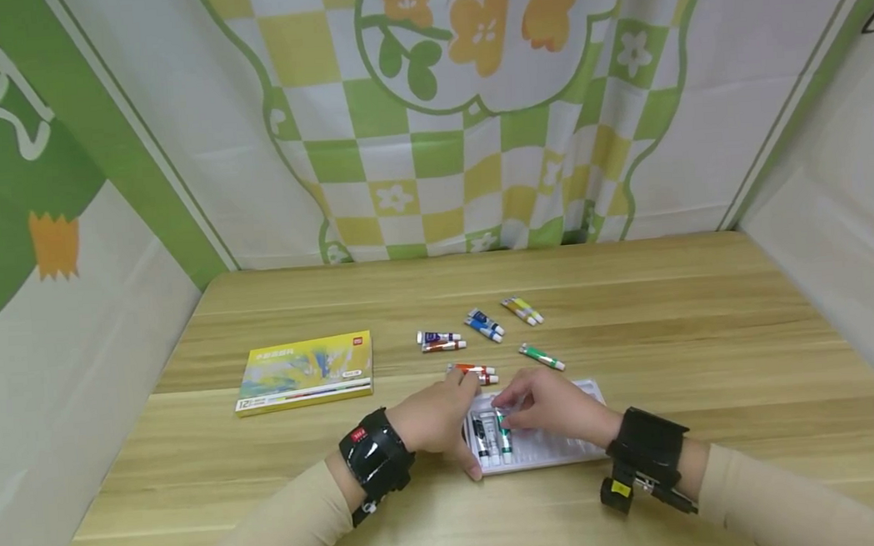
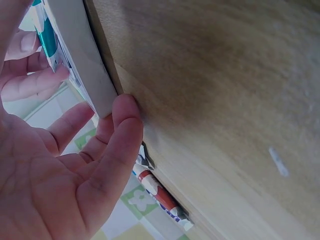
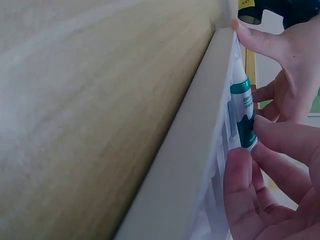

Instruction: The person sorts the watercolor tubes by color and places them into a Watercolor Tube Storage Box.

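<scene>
A white plastic tray [image 1: 561,451] lies at the near middle of the table. My left hand [image 1: 434,415] holds its left end, thumb at the near corner and fingers at the far side. My right hand [image 1: 558,403] reaches over the tray and pinches the far end of a dark green paint tube [image 1: 504,436], whose white cap points toward me. Left of that tube, a black paint tube [image 1: 480,439] and a white paint tube [image 1: 493,443] lie in the tray's slots. In the right wrist view the green tube [image 3: 244,112] sits along the tray's top, against the fingertips.
Beyond the tray lie a lighter green tube [image 1: 542,357], red-orange tubes [image 1: 473,368], a purple tube [image 1: 437,336] with a brown one, blue tubes [image 1: 484,327] and yellow-ochre tubes [image 1: 522,310]. A yellow paint box [image 1: 304,373] rests at left. Patterned curtains stand behind the table.
</scene>
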Action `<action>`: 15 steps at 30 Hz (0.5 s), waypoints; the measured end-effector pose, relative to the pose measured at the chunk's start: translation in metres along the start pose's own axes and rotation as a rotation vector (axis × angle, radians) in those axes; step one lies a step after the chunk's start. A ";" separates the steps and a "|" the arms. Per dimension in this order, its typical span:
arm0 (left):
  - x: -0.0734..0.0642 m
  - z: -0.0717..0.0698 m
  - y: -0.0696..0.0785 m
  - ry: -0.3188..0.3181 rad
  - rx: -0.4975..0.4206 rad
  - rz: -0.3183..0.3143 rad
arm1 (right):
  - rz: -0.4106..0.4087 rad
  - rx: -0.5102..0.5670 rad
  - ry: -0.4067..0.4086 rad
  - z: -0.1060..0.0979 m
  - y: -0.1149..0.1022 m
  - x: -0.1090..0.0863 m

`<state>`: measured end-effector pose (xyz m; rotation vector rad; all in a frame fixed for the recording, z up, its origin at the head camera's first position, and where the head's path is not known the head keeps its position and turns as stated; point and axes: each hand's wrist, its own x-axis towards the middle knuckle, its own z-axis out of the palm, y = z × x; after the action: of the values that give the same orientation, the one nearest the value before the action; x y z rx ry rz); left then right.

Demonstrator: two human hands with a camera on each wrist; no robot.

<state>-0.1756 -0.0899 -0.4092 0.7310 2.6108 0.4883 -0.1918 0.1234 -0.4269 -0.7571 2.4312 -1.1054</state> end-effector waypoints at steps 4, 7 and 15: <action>0.000 0.000 0.000 -0.005 -0.003 -0.001 | -0.038 -0.039 0.001 0.000 0.000 -0.001; 0.001 0.000 0.000 -0.006 0.004 0.002 | -0.060 -0.061 0.000 0.000 -0.001 -0.002; 0.001 0.000 -0.001 -0.015 -0.008 -0.006 | -0.094 -0.132 -0.021 0.004 -0.004 -0.009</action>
<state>-0.1767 -0.0902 -0.4097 0.7208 2.5946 0.4894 -0.1817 0.1243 -0.4250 -0.9275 2.4932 -0.9721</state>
